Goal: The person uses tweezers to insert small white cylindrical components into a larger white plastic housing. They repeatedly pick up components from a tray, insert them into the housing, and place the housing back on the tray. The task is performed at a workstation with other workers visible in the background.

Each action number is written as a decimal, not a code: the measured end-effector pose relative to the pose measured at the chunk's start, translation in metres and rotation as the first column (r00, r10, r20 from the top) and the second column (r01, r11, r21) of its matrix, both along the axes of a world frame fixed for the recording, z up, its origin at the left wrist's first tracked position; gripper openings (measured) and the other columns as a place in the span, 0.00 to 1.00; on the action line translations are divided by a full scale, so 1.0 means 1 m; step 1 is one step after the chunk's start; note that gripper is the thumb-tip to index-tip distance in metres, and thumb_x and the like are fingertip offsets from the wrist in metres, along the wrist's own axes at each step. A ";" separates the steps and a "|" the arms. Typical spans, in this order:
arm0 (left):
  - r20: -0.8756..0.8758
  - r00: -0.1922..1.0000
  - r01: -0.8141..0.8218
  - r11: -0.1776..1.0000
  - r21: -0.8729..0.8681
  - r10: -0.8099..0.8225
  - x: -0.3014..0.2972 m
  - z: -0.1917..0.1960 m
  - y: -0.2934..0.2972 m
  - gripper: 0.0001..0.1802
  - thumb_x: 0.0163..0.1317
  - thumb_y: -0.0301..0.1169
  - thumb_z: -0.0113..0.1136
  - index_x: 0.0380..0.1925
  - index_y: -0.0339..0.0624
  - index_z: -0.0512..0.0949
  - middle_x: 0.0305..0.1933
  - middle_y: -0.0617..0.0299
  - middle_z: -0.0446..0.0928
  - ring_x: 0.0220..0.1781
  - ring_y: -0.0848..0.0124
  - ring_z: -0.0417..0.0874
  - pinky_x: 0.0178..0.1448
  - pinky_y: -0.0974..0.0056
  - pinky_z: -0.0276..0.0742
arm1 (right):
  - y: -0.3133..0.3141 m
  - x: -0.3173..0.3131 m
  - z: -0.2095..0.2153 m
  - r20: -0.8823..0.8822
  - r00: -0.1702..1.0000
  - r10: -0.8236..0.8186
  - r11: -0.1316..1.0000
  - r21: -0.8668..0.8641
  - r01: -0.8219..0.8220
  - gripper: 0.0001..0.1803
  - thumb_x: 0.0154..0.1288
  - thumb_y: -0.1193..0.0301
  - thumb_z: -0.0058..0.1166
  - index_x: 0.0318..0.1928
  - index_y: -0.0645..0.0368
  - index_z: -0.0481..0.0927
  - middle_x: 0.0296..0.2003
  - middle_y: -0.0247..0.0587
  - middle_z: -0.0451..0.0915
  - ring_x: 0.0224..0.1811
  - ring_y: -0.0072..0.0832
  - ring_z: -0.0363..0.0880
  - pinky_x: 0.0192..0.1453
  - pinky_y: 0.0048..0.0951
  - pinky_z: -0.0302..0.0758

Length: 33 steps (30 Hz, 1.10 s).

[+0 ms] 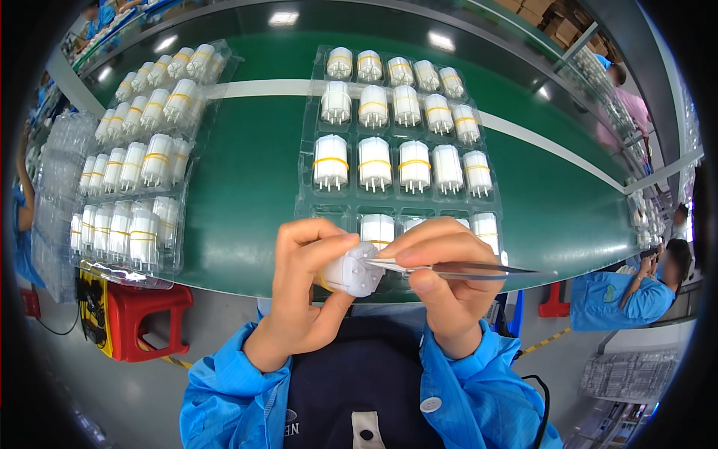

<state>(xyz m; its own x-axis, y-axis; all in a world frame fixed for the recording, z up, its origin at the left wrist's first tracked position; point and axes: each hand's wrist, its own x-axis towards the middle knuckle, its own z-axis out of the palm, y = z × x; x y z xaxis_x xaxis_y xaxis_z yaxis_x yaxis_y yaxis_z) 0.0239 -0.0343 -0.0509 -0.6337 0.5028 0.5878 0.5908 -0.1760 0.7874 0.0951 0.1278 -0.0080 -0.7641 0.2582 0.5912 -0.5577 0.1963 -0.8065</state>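
Between the thumb and fingers of my left hand (310, 288) is a white plastic plug-like unit (350, 275), tilted so its pronged end faces right. A yellow band circles its body. My right hand (446, 273) pinches a pair of metal tweezers (471, 269), whose tips touch or nearly touch the unit's end among the prongs. Whether the tips grip anything there is too small to tell. Just beyond my hands lies a clear plastic tray (307, 191) with rows of similar white units (374, 163), most with yellow bands and prongs pointing toward me.
Another filled clear tray (191, 150) sits on the left of the green conveyor belt (243, 165), beside stacked clear trays (63, 194). A red stool (149, 318) stands on the floor at left. A co-worker in blue (621, 299) is at the right.
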 end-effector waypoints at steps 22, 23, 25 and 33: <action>0.090 0.991 0.098 0.995 0.015 -0.099 -0.002 -0.002 -0.002 0.33 0.45 0.12 0.57 0.57 0.35 0.70 0.53 0.49 0.65 0.54 0.61 0.71 0.57 0.61 0.71 | 0.005 -0.004 0.005 -0.021 0.999 -0.027 0.980 0.199 0.031 0.08 0.54 0.82 0.62 0.37 0.67 0.84 0.35 0.48 0.85 0.35 0.37 0.84 0.38 0.30 0.80; 0.091 0.991 0.098 0.995 0.017 -0.099 -0.002 -0.002 -0.002 0.33 0.45 0.12 0.57 0.57 0.35 0.70 0.53 0.49 0.65 0.54 0.61 0.71 0.56 0.61 0.71 | 0.004 -0.004 0.004 -0.023 0.999 -0.027 0.984 0.177 0.031 0.08 0.54 0.82 0.62 0.37 0.67 0.84 0.35 0.48 0.85 0.35 0.36 0.85 0.38 0.29 0.80; 0.057 0.994 0.097 0.995 -0.001 -0.096 -0.003 -0.002 -0.003 0.31 0.49 0.14 0.58 0.57 0.34 0.69 0.53 0.49 0.64 0.53 0.63 0.72 0.55 0.63 0.72 | 0.004 -0.004 0.002 -0.027 0.999 -0.027 0.991 0.134 0.030 0.08 0.54 0.82 0.61 0.37 0.67 0.84 0.35 0.47 0.85 0.35 0.36 0.85 0.38 0.29 0.80; -0.064 0.998 0.014 0.995 -0.099 -0.020 -0.003 0.000 -0.005 0.29 0.53 0.13 0.59 0.57 0.34 0.67 0.54 0.50 0.62 0.51 0.66 0.72 0.53 0.66 0.73 | 0.003 -0.006 0.008 -0.011 0.998 -0.065 0.973 0.219 0.066 0.07 0.54 0.82 0.62 0.36 0.64 0.84 0.34 0.45 0.85 0.34 0.35 0.84 0.37 0.29 0.80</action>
<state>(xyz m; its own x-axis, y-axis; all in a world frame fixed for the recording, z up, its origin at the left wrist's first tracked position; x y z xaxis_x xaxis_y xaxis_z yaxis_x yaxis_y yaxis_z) 0.0209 -0.0389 -0.0508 -0.5869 0.5705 0.5745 0.6384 -0.1102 0.7617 0.0892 0.1307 -0.0003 -0.7475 0.1716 0.6417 -0.5404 0.4045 -0.7378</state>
